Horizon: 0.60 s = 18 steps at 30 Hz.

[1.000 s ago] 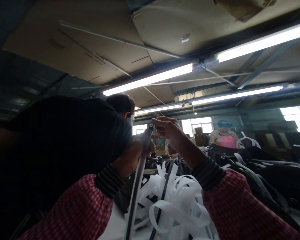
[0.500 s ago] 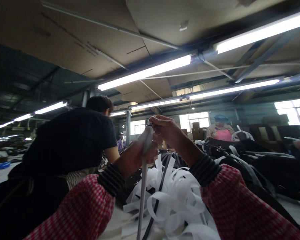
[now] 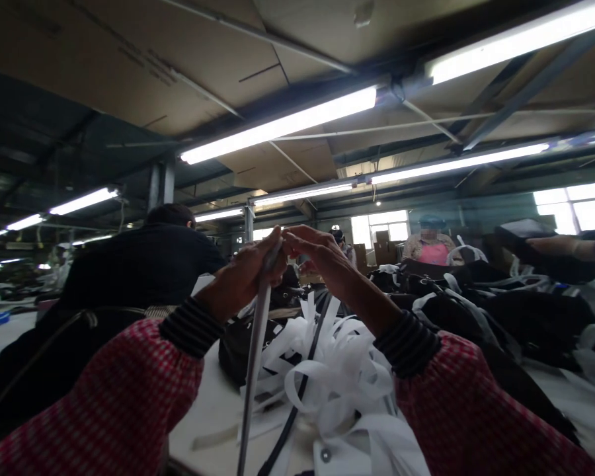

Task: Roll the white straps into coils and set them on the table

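The grey strap (image 3: 254, 357) runs up from the near edge of the view, a little left of the middle, to the left hand (image 3: 262, 268), whose fingers appear closed narrowly on its upper end; the right hand (image 3: 324, 258) meets it there with bent fingertips drawn together, though whether they pinch anything I cannot tell. The likeliest trouble is a slip at that raised end, since the strap's long lower run hangs loose and its weight could drag or twist it. If it swings right, it could tangle with the white strips (image 3: 337, 390) or the dark cord (image 3: 305, 377) lying among them. Pale tabletop (image 3: 203, 403) shows between the left sleeve (image 3: 129, 383) and that heap, which looks like the best room for lowering. Farther left, a person in dark clothes (image 3: 129, 284) limits the elbow; on the right, piled dark goods (image 3: 545, 324) crowd the table, while the air above the hands is open
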Tool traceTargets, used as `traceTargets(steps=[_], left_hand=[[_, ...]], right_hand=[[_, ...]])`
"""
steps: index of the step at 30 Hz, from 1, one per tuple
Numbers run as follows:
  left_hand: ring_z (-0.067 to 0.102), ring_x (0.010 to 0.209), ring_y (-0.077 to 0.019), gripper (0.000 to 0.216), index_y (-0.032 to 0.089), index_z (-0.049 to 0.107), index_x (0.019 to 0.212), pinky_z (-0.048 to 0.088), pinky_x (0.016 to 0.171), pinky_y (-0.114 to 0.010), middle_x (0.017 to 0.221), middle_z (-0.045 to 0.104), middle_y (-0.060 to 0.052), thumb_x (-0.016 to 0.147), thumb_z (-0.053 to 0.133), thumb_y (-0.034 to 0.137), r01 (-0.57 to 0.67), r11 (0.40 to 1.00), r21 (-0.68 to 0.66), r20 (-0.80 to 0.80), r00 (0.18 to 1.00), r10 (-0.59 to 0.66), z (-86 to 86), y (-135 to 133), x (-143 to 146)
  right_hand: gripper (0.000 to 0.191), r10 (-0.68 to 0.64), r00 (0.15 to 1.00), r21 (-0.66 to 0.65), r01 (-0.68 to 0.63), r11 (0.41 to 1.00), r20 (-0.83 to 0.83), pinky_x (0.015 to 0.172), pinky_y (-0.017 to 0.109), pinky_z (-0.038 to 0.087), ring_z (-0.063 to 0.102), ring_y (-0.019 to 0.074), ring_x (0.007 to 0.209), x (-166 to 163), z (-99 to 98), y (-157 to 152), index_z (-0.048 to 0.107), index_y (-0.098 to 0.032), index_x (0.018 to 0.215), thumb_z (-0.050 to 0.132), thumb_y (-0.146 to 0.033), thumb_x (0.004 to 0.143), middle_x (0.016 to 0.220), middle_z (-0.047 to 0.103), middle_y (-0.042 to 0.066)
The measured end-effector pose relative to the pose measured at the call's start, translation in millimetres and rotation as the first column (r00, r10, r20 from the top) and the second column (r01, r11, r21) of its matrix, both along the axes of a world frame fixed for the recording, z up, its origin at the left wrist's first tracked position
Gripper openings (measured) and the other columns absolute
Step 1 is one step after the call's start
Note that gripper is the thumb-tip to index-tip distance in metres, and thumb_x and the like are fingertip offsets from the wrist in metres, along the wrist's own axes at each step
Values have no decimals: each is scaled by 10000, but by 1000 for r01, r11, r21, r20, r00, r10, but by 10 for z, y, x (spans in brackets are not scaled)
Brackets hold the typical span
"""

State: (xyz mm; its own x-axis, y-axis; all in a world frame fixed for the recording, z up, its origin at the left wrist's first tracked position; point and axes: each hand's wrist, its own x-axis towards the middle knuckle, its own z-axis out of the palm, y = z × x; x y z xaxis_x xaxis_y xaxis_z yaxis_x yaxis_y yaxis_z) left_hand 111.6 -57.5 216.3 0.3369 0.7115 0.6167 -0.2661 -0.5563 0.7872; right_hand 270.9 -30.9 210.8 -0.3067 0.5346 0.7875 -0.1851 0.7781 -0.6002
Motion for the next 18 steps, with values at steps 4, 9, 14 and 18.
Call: traceTargets(steps=[4,9,14,18], left_hand=[[423,356,-63,446,149,608,719,407,387,-181,468,522,40,1006,586,489,-175,985,-4,94,980,175,274,-14,-71],[526,424,-90,396,133,611,783,442,421,-195,559,610,2,1025,571,444,-311,949,55,156,941,300,392,-18,-87],[658,548,-128,330,122,625,857,530,519,-210,676,700,-47,1071,455,308,-441,840,314,-31,880,474,260,-60,-265],[685,557,-137,172,124,655,886,494,470,-177,717,726,-48,974,634,270,-447,802,396,-324,749,578,176,-190,-602]], right_hand=[[458,284,958,-174,-286,942,-34,681,290,549,664,213,939,-273,-240,-37,633,-307,1252,697,-574,885,1096,703,46],[358,479,852,-332,-523,785,-210,668,299,557,655,166,742,-550,-487,-102,630,-282,1161,738,-474,879,869,684,-1],[286,485,851,-426,-523,738,-202,510,215,446,497,90,548,-488,-600,-63,699,-151,861,727,-435,873,664,545,-24],[315,328,941,-372,-333,866,-80,395,176,246,356,54,471,-367,-709,-31,688,-126,768,765,-427,825,578,448,-52]])
